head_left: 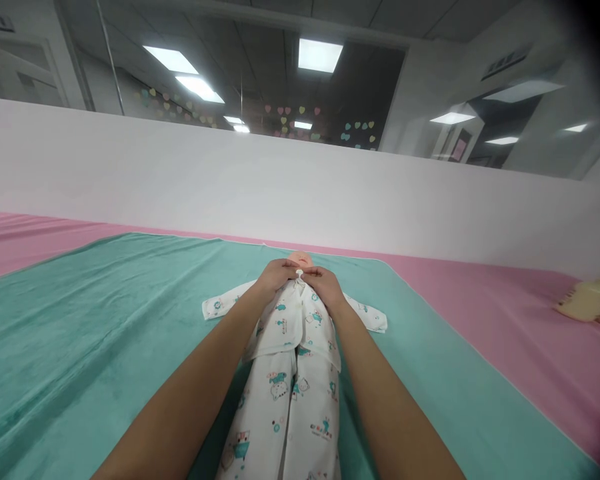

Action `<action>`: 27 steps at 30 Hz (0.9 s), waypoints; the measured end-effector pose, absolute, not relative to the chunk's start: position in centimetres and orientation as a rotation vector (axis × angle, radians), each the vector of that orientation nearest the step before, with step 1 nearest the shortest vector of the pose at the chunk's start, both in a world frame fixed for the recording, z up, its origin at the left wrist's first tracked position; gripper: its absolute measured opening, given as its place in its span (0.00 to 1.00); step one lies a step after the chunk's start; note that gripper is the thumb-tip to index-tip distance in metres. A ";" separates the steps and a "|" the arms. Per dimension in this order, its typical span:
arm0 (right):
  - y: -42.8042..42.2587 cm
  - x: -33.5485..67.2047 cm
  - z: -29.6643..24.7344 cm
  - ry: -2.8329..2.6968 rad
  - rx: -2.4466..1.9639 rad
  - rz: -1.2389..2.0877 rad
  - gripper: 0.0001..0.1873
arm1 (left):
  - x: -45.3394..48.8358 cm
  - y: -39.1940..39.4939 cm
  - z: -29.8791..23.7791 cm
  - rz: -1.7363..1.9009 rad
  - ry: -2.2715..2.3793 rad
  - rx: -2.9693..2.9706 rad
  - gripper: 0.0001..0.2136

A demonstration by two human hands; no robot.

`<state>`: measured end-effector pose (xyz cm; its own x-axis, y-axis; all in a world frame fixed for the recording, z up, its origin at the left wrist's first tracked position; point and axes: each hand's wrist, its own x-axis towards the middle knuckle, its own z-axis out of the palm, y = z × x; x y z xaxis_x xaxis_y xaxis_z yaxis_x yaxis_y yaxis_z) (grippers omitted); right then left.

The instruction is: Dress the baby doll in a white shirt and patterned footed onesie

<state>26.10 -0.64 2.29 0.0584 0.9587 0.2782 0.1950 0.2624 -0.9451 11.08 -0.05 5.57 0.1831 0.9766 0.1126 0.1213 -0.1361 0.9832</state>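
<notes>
A baby doll (303, 260) lies on its back on a teal blanket (145, 320), its head at the far end. It wears a white printed baby shirt (283, 327) with sleeves spread to both sides, and matching trousers (265, 407). My left hand (279, 272) and my right hand (323, 282) meet at the shirt's neckline, just below the doll's head. Between my fingertips shows a small white neck tie (299, 274), gathered at the collar. Fingers of both hands are closed on it. The lower front edges of the shirt hang slightly apart.
Pink cloth (460, 307) extends beyond the blanket on both sides. Behind it rises a low white wall (280, 187) with glass above. A pale yellow object (587, 298), of a kind I cannot tell, lies at the far right edge.
</notes>
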 end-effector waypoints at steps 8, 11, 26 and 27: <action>-0.9 26.2 2.1 -1.414 -1.154 0.860 0.18 | 11.1 -0.2 5.7 1.096 1.190 1.660 0.09; -1.2 26.1 2.5 -1.442 -1.155 0.832 0.16 | 11.1 0.1 5.5 1.089 1.199 1.732 0.09; -1.1 26.1 2.7 -1.474 -1.175 0.789 0.15 | 11.4 0.9 4.7 1.136 1.275 1.970 0.11; -1.0 26.1 2.7 -1.472 -1.175 0.791 0.15 | 11.4 0.9 4.7 1.131 1.269 1.974 0.11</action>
<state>26.05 -1.05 2.73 0.0263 0.9479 0.3174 0.2584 0.3003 -0.9182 11.40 0.92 4.72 0.2084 0.9083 0.3626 0.4647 -0.4182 0.7805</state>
